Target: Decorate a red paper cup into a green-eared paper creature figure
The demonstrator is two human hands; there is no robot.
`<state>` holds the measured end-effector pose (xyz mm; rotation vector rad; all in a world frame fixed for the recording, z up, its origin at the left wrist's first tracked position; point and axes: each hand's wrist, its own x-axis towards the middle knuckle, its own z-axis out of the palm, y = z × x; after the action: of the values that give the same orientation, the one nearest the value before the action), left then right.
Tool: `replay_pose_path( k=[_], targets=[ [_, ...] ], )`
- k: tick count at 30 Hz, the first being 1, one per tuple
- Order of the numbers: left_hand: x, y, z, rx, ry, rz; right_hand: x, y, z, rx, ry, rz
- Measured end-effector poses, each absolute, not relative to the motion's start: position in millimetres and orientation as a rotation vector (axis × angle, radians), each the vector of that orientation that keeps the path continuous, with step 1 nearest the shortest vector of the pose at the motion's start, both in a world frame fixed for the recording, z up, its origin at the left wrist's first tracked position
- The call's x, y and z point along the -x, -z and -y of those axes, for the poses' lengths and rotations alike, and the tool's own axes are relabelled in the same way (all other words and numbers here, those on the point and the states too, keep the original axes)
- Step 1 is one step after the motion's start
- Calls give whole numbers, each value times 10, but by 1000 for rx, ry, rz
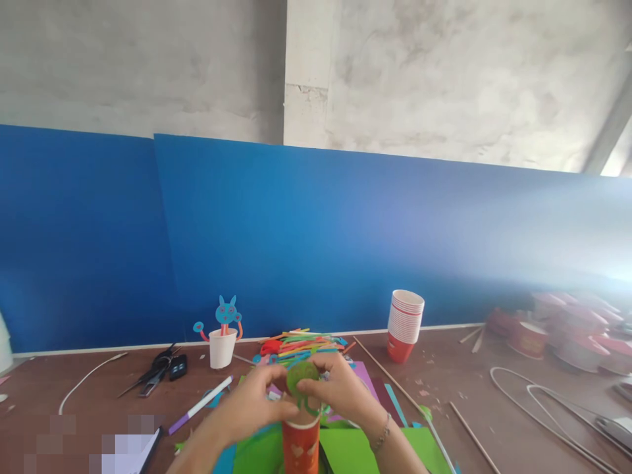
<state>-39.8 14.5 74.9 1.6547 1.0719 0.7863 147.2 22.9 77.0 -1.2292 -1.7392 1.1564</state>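
Observation:
A round green paper cutout (299, 374) with curling green strips below it is held up over the mouth of a red paper cup (301, 447) printed with pale hearts. My right hand (340, 388), a bracelet at its wrist, pinches the cutout with the thumb across its front. From the other side, my left hand (261, 398) curls its fingers at the cutout's left edge, thumb close to the cup's rim. The cup stands upright, its lower part cut off by the frame. Green paper sheets (345, 447) lie around it.
Behind my hands lies a pile of coloured strips (311, 342). A white cup with a blue paper figure (226, 313) stands back left, near scissors (158, 365) and a marker (200, 405). Stacked cups (405, 322) and thin sticks (471, 434) are on the right, before a blue partition (316, 237).

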Motion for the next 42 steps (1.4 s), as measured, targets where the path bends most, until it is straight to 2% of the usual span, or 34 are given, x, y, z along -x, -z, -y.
replay_pose_path(
  k=[7,15,20,22,26,31,36,42],
  targets=[
    [234,-574,-195,-1699,-841,-1058,-1510,-798,-208,1192,-1130,1794],
    [190,-578,-191,-1706,-884,-1094,-1527,-726,-212,1217,-1109,1865],
    [260,-585,-281,-1417,-1047,-1031,-1515,-814,-199,1236,-764,1784],
    [302,-595,-319,-1273,-1156,-1031,-1540,-820,-223,1268,-723,1634],
    [320,-610,-347,-964,-1439,-999,-1563,-719,-281,1296,-1049,1476],
    [272,-612,-331,-801,-1467,-795,-1454,-597,-274,1237,-1367,1618],
    [312,-609,-331,-708,-1530,-788,-1398,-684,-261,1101,-1411,1360],
    [250,-548,-301,-979,-1406,-877,-1423,-711,-269,1017,-1420,1299]
  ],
)
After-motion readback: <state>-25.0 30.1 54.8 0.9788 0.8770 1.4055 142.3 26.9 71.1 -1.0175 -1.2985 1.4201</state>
